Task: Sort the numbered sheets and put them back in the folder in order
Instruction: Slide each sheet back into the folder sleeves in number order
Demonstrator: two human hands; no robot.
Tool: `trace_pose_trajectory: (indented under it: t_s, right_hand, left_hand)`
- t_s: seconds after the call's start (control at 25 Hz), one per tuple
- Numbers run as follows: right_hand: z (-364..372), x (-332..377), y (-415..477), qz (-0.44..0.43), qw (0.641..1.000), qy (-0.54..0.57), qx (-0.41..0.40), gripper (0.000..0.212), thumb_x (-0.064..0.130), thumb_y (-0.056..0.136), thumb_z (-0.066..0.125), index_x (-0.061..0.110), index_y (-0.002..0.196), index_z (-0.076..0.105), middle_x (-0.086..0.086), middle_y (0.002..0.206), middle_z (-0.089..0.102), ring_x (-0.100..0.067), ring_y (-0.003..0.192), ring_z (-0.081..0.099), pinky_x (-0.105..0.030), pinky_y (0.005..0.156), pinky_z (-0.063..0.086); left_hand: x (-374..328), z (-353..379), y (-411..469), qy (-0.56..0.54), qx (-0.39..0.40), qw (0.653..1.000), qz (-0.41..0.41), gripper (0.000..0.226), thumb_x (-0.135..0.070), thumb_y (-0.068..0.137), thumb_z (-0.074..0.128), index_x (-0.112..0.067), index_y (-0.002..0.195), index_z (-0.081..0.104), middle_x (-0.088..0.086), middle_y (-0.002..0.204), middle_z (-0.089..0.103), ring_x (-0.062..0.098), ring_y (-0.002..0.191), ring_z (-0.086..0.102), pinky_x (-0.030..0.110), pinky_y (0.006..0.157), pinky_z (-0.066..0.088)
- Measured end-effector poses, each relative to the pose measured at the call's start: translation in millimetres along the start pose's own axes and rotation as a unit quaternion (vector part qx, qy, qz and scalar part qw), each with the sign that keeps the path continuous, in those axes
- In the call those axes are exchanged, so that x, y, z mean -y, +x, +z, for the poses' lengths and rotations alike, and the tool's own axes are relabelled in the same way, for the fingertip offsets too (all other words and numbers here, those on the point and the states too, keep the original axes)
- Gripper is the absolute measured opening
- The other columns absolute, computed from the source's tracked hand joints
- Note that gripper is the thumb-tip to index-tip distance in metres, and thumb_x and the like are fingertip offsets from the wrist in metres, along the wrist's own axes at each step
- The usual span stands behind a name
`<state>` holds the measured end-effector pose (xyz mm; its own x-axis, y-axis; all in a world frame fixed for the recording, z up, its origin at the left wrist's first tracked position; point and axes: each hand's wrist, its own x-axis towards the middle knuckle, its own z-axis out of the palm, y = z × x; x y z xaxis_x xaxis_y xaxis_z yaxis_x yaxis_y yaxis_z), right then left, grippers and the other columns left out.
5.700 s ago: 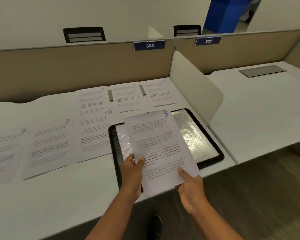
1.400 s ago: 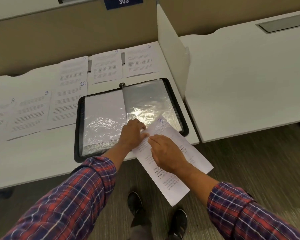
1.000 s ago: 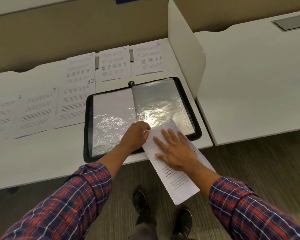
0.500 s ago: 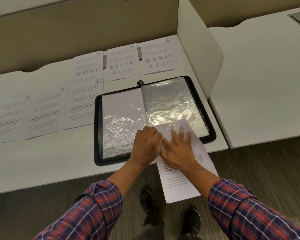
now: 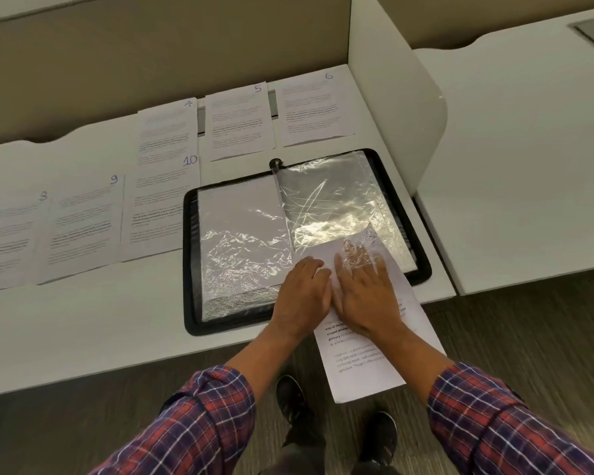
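A person in a plaid shirt is working a printed sheet (image 5: 360, 368) into the plastic sleeve (image 5: 330, 207) on the right-hand page of a black zip folder (image 5: 190, 269) that is lying open on a white bench (image 5: 83, 320). The right hand (image 5: 367, 296) is pressing flat on the sheet with fingers straight and spread, its fingertips (image 5: 357, 255) showing through the crinkled plastic. The left hand (image 5: 302, 296) is touching it on the left, fingers curled down at the sleeve's near edge; whether they are pinching the plastic cannot be told. The sheet is lying askew, its far end under the plastic ahead of the right hand and its near end hanging off the bench edge below the right wrist; its number is hidden. Ahead of both hands, beyond the folder, sheet 4 (image 5: 167, 132), sheet 5 (image 5: 239, 121) and sheet 6 (image 5: 314, 108) are lying in a row. Left of the left hand, beside the folder, sheet 10 (image 5: 162, 204) and sheet 9 (image 5: 83, 228) are lying side by side, sheet 10 overlapping the near end of sheet 4, with another sheet (image 5: 11, 241) farther left, its number blurred. A white divider panel (image 5: 391, 97) is standing to the right of the right hand.
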<state>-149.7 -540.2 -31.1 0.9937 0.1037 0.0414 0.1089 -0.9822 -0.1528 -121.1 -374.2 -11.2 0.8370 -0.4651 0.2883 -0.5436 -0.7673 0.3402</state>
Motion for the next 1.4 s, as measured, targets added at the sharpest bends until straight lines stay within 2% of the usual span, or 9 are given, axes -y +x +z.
trace_pose_trajectory:
  t_s: [0.12,0.28,0.4,0.52,0.64,0.8,1.04,1.24,1.4]
  right_hand:
    - [7.4,-6.3,-4.1,0.006,0.999,0.01,0.031,0.081,0.069,0.103,0.019,0.023,0.168,0.006,-0.015,0.174,-0.001,-0.036,0.161,-0.004,-0.065,0.125,0.002]
    - [7.0,-2.7,11.1,0.034,0.995,0.039,0.081,0.084,0.067,0.101,0.013,0.016,0.167,-0.001,-0.012,0.174,-0.009,-0.03,0.161,-0.008,-0.064,0.126,0.002]
    - [1.4,-13.1,6.7,0.036,0.995,0.087,0.043,0.08,0.06,0.104,0.032,0.006,0.162,0.027,-0.016,0.17,0.021,-0.032,0.159,0.019,-0.055,0.127,0.019]
    - [-7.6,-29.1,-19.7,0.033,0.98,0.14,-0.141,0.035,0.031,0.099,0.062,0.007,0.124,0.067,-0.012,0.124,0.07,-0.029,0.115,0.067,-0.041,0.098,0.049]
    - [-20.9,-39.2,-47.8,0.205,0.943,0.167,-0.203,0.025,0.028,0.093,0.072,0.016,0.114,0.065,-0.003,0.113,0.062,-0.021,0.103,0.057,-0.041,0.086,0.043]
    - [-23.1,-52.5,-73.7,0.391,0.859,0.312,-0.111,0.041,0.044,0.093,0.072,0.022,0.121,0.051,0.002,0.118,0.055,-0.018,0.105,0.056,-0.04,0.089,0.045]
    - [-30.2,-68.4,-108.7,0.477,0.691,0.542,-0.05,0.044,0.047,0.091,0.077,0.023,0.121,0.056,-0.003,0.11,0.069,-0.022,0.093,0.071,-0.041,0.073,0.062]
    - [-17.8,-68.6,-160.4,0.417,0.515,0.749,0.014,0.056,0.035,0.079,0.087,0.003,0.121,0.067,-0.021,0.117,0.074,-0.04,0.109,0.072,-0.06,0.098,0.057]
    - [-23.7,-46.0,-171.3,0.375,0.435,0.818,-0.01,0.063,0.023,0.078,0.081,-0.001,0.132,0.061,-0.024,0.128,0.07,-0.042,0.121,0.067,-0.057,0.105,0.052]
  left_hand:
    - [-3.2,3.8,4.8,-0.017,0.02,1.0,-0.002,0.01,-0.009,0.098,0.061,-0.004,0.103,0.069,0.012,0.114,0.066,0.023,0.108,0.059,0.034,0.094,0.054]
    - [-2.4,6.5,16.0,-0.027,0.042,0.999,-0.008,0.013,-0.008,0.101,0.058,-0.004,0.107,0.068,0.012,0.118,0.065,0.022,0.108,0.06,0.035,0.094,0.055]
    - [-2.5,6.6,21.8,-0.025,0.051,0.998,0.007,0.012,-0.011,0.101,0.06,-0.005,0.106,0.069,0.012,0.121,0.066,0.021,0.108,0.062,0.029,0.093,0.054]
    - [-10.5,11.2,26.6,-0.013,0.061,0.998,0.017,0.011,-0.013,0.099,0.061,-0.007,0.104,0.069,0.009,0.115,0.066,0.02,0.096,0.063,0.03,0.083,0.056]
    - [-18.7,19.3,30.4,-0.011,0.074,0.997,0.006,0.009,-0.014,0.101,0.056,-0.01,0.099,0.063,0.005,0.101,0.064,0.018,0.085,0.057,0.035,0.076,0.055]
    - [-26.5,24.5,31.4,-0.016,0.076,0.997,-0.006,0.009,-0.014,0.101,0.053,-0.012,0.096,0.06,0.004,0.095,0.061,0.018,0.082,0.053,0.038,0.073,0.052]
    - [-36.1,21.3,33.6,-0.006,0.064,0.998,-0.002,0.013,-0.014,0.102,0.054,-0.012,0.091,0.06,0.003,0.089,0.06,0.018,0.077,0.051,0.037,0.068,0.051]
    - [-38.8,23.3,34.5,-0.029,0.075,0.997,-0.017,0.013,-0.017,0.104,0.053,-0.012,0.094,0.061,0.001,0.094,0.059,0.016,0.079,0.052,0.032,0.07,0.05]
    - [-41.0,24.5,34.4,-0.033,0.077,0.996,-0.025,0.014,-0.017,0.105,0.053,-0.012,0.095,0.062,0.002,0.096,0.059,0.017,0.081,0.052,0.03,0.072,0.049]
